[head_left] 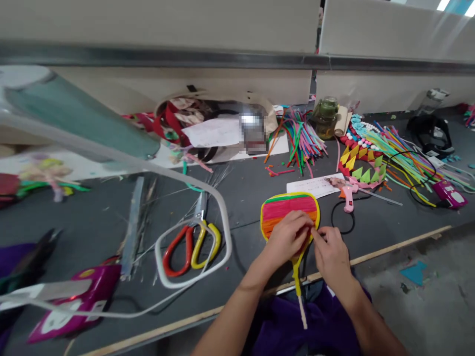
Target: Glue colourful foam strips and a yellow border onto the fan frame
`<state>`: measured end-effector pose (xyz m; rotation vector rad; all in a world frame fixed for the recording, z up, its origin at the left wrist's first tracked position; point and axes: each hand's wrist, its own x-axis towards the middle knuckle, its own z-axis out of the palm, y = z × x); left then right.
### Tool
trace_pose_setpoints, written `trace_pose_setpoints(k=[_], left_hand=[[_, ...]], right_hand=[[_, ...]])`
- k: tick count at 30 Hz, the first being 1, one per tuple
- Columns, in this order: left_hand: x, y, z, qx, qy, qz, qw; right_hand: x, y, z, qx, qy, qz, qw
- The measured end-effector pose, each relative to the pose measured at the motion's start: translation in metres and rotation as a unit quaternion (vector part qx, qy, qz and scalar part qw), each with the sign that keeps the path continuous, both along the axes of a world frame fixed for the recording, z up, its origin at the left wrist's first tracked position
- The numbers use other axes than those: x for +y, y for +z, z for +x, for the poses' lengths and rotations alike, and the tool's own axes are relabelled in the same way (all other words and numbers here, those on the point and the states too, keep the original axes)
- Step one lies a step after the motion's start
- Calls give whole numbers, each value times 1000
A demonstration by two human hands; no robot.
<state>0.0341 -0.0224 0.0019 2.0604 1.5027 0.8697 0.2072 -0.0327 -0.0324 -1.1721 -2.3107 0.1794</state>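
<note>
1. At the far left of the dark grey table (245,247) sits 1 cluster of pastel decorations (44,174), blurred; nearer the front edge is 1 magenta case (102,283) with a white printed figure.
2. Next comes 1 flat metal strip (132,227), with thin wires beside it, too many to count.
3. 1 scissors (201,206) lies to the right, with 2 handles, 1 red and 1 yellow; 1 loop of white tubing (227,237) crosses in front of them.
4. 1 paddle-shaped piece (285,205) rests at the table's front edge, between the 2 forearms. It has 1 yellow rim, green, pink and orange bands, and 1 stick (303,311) jutting past the edge.
5. 1 left hand (290,236) lies over its lower part, fingers bent and drawn together at the right rim; what they grip, I cannot tell.
6. Behind is 1 bundle of coloured stems (306,141), uncountable, then 1 green glass jar (326,117).
7. 1 right hand (333,253) has its thumb and forefinger close together at that same rim; their grip is unclear.
8. Farther right: 1 pink glue gun (349,197), 1 crown-like band (366,177) with yellow and green points, and 1 second magenta case (450,194).
</note>
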Motion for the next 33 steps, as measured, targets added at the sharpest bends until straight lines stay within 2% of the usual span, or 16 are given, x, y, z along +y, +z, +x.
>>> trace_pose_setpoints(k=[8,12,17,19,21,24,26,29,33], left_hand=[[9,-15,-9,40,-54,42,997],[5,-17,-12,63,-63,45,995],[1,-14,-11,93,-65,57,992],[0,-13,-10,101,-68,59,991],[0,-13,-10,107,-72,60,990],[0,-14,-10,114,-76,64,989],[0,-14,-10,116,-77,63,988],[-1,-13,-9,111,-78,61,989],[-2,-12,-7,100,-78,62,990]], right_hand=[[0,-1,-4,10,-11,-3,1000],[-2,0,-4,12,-10,-22,1000],[7,12,11,100,26,-50,993],[20,16,25,149,-19,-44,988],[38,18,39,167,-94,-31,981],[69,18,52,101,-198,-38,974],[85,18,51,33,-256,-54,965],[98,18,39,-53,-307,-89,946],[103,18,24,-47,-343,-135,928]])
